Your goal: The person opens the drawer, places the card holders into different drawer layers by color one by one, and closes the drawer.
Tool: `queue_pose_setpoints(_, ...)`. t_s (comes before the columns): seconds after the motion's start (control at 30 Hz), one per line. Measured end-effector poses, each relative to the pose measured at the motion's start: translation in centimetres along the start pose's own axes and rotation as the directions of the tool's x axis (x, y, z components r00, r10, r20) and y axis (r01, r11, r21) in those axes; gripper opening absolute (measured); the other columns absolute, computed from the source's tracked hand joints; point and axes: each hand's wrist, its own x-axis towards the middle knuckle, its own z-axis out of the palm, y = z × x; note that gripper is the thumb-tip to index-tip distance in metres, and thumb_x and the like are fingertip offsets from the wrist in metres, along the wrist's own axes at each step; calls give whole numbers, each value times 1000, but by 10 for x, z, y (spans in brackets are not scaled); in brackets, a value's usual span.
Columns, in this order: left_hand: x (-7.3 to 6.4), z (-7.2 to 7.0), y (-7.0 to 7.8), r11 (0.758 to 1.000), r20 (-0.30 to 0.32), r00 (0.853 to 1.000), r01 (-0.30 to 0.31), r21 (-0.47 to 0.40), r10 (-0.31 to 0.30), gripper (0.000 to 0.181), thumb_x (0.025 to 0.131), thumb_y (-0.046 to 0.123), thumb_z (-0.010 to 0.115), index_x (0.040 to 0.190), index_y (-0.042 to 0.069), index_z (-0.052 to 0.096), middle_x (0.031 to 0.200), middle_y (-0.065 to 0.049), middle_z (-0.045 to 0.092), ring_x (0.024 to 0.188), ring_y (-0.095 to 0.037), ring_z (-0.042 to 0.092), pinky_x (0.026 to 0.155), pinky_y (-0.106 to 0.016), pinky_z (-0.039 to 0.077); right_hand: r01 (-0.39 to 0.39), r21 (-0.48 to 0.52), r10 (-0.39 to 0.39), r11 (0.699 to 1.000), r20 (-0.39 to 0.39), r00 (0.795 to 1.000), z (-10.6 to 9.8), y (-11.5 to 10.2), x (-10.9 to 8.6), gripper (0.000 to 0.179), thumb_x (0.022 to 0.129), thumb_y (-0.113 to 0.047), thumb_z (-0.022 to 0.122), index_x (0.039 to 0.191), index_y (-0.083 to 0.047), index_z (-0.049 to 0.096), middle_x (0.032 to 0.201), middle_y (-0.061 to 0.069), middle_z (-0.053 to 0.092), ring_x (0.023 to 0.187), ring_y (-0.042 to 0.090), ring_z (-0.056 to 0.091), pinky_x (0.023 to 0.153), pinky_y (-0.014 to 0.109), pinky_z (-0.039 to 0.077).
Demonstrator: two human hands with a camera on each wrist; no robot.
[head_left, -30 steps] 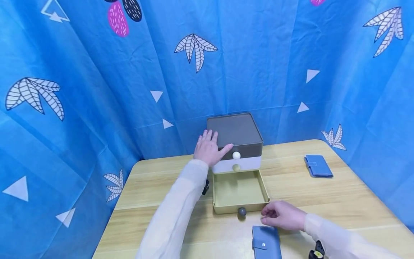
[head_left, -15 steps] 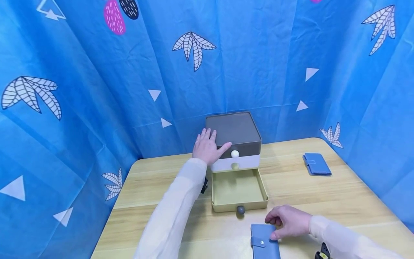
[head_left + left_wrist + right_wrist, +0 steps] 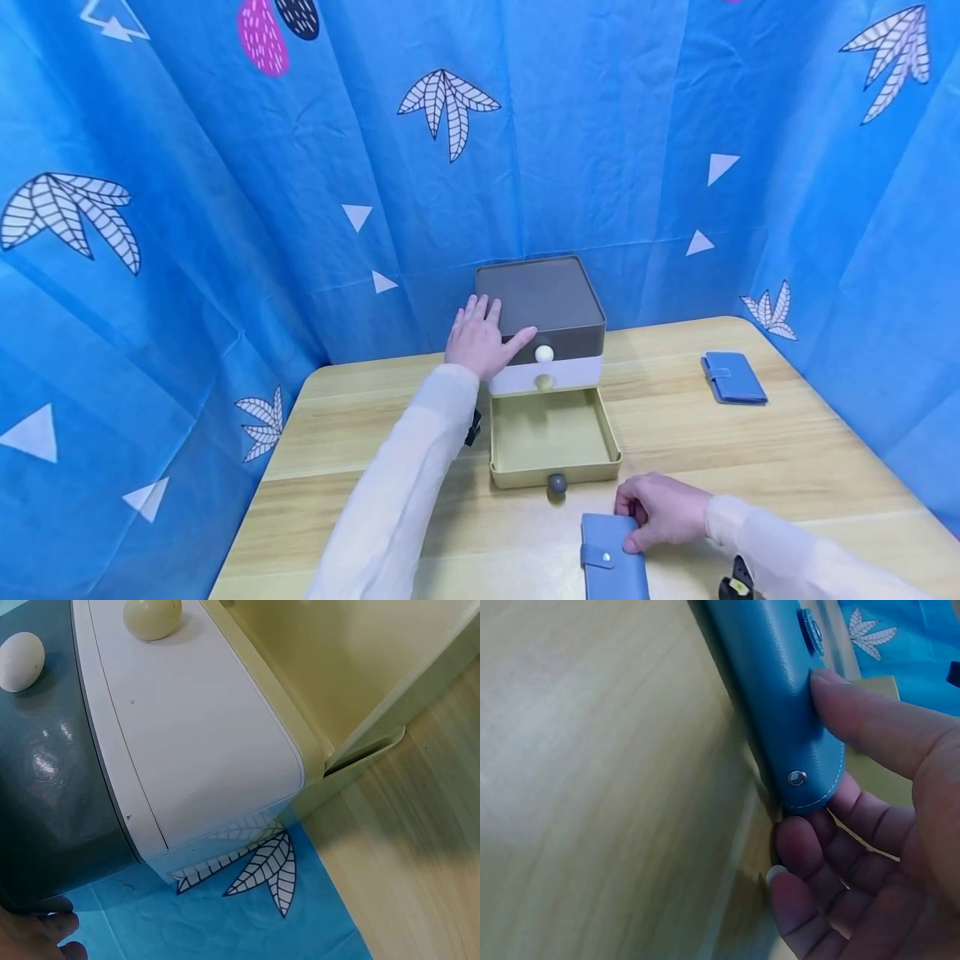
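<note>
A small drawer unit (image 3: 547, 375) stands at the back of the table, with a dark top tier, a white middle tier and a beige drawer (image 3: 555, 477) pulled out at the bottom. My left hand (image 3: 480, 337) rests on the left edge of its top, fingers spread; only some fingertips (image 3: 64, 926) show in the left wrist view. In front of the drawer's right corner, my right hand (image 3: 663, 510) pinches a blue leather-look case (image 3: 611, 575) with a snap strap. The thumb lies on its upper face, the other fingers curl at its end (image 3: 780, 712). The head view cuts off its near end.
A second blue strapped case (image 3: 737, 379) lies at the table's right side, towards the back. A blue patterned curtain (image 3: 585, 150) hangs behind and beside the wooden table (image 3: 360, 442). The drawer's dark knob (image 3: 557, 483) juts forward.
My right hand has moved from beside the drawer's corner down and slightly right, onto the blue case, and its thumb now lies on it. The left hand stays on the drawer unit.
</note>
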Motion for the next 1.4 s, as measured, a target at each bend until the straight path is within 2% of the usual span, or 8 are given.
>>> queue_pose_setpoints(0.2,1,-1,-1,1000,-4,1000,-5,4,5,106,78,88,16,153,13,28,159,-10,21,147,-26,6,118,-42,8,-26,-9,26,1000,2,1000,-2,-3,2,31,69,-34,84,80,-21,58,71,-10,56,65,3,50,58,22,42)
queue_pose_setpoints(0.4,1,1,-1,1000,-9,1000,-7,2,7,107,78,88,16,153,13,28,158,-10,21,147,-26,7,118,-42,8,-21,23,21,1000,15,1000,-4,-6,4,30,74,-34,81,83,-21,55,72,-10,55,66,3,49,57,22,41)
queue_pose_setpoints(0.7,1,4,-2,1000,-2,1000,-4,5,4,108,77,89,14,153,13,28,159,-9,20,147,-25,6,118,-41,7,117,77,-116,990,-18,993,-2,-3,6,29,84,-28,74,96,-17,50,80,-8,55,74,5,50,62,22,41)
queue_pose_setpoints(0.93,-1,7,-3,1000,-6,1000,-12,10,12,108,77,89,12,153,13,28,158,-10,21,147,-27,8,118,-42,8,106,136,-109,985,12,994,2,-5,7,26,87,-24,70,103,-19,50,93,-5,59,86,10,54,70,24,42)
queue_pose_setpoints(1.13,0,7,-4,1000,-16,1000,-11,0,11,109,76,90,13,152,13,29,158,-9,21,147,-26,7,118,-42,8,137,143,-139,980,0,990,1,-7,9,23,91,-23,66,110,-21,53,103,-5,59,92,12,54,74,25,44)
queue_pose_setpoints(1.27,2,4,-4,1000,-13,1000,-9,-4,9,109,76,90,13,153,14,28,159,-9,21,147,-26,6,118,-41,6,141,250,-145,958,0,989,3,-7,11,28,93,-19,63,120,-16,56,113,1,60,97,15,55,78,26,45)
queue_pose_setpoints(1.4,1,2,-4,1000,-11,1000,-11,2,11,108,77,89,13,153,13,28,159,-9,20,147,-26,6,118,-41,7,134,401,-153,906,17,988,7,-7,13,45,93,-13,64,135,-6,49,119,13,58,102,19,57,82,26,48)
